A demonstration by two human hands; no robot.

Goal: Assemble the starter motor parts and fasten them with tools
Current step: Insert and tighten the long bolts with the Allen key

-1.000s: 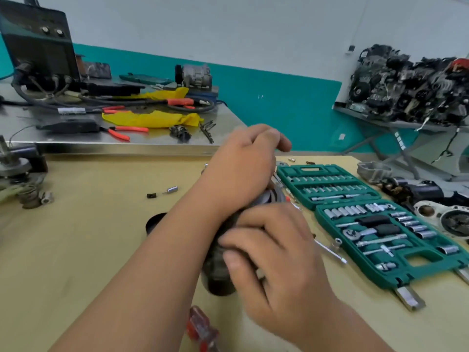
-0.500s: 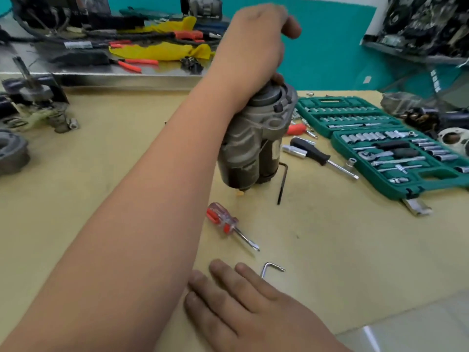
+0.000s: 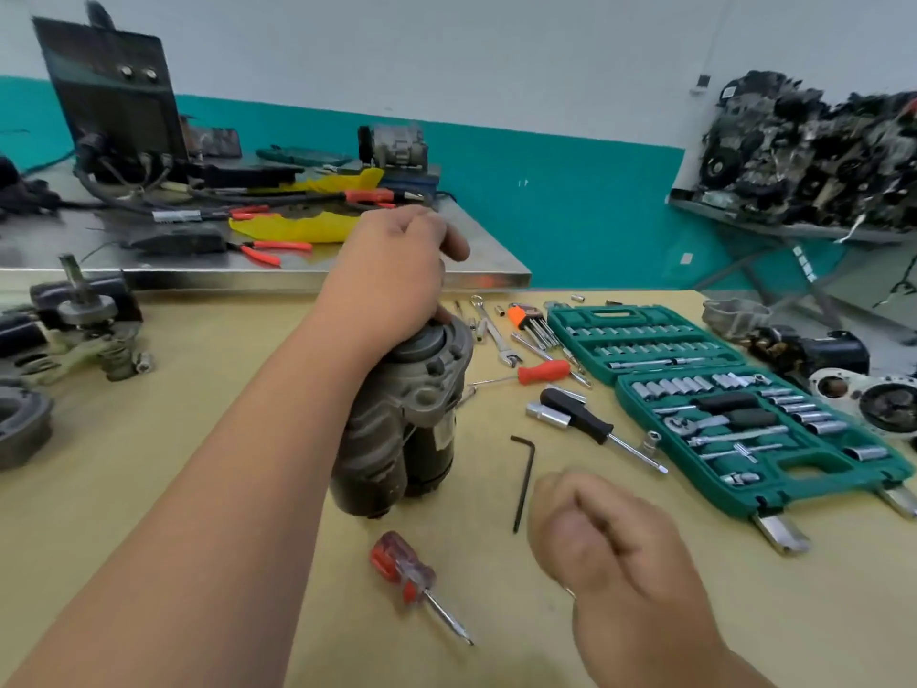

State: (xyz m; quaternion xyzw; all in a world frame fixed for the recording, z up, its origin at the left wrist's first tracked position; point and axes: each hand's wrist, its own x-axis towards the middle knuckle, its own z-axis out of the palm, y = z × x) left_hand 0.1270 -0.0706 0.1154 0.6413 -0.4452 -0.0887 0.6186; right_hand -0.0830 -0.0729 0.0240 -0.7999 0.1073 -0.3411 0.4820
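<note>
White wall point(image 3: 446, 52) above a teal band point(image 3: 570, 216) across the back of the room; at far right against it, a shelf point(image 3: 794, 230) heaped with dark engine parts point(image 3: 818, 141); filling the lower view, a tan workbench point(image 3: 149, 464); butted against its far edge, a steel table point(image 3: 486, 265) carrying a black machine point(image 3: 114, 96) with cables, a yellow cloth point(image 3: 297, 225) and red-handled pliers point(image 3: 268, 250).

On the right of the workbench, a green socket case point(image 3: 818, 469), lying open, both halves full of sockets and ratchet pieces; just beyond its far side, loose motor parts point(image 3: 814, 350); at the left edge, a shaft assembly point(image 3: 84, 315) and a dark round housing point(image 3: 20, 424).

Near the middle of the workbench, the starter motor point(image 3: 397, 439), standing on end and leaning a little toward the case, lower end down at the surface; on top of it the left hand point(image 3: 392, 270), fingers curled over the upper end cap and gripping it; low in view and apart from the motor, the right hand point(image 3: 605, 543), blurred, fingers curled into a loose fist; cannot tell whether anything sits inside that fist.

Between motor and case, a black-handled driver point(image 3: 580, 419), a red-handled screwdriver point(image 3: 543, 372), a spanner point(image 3: 496, 335) and an orange set of hex keys point(image 3: 526, 317); between motor and right hand, a black hex key point(image 3: 523, 479), long leg pointing toward the near edge; just in front of the motor, a clear red screwdriver point(image 3: 402, 568), tip aimed to the near right.
</note>
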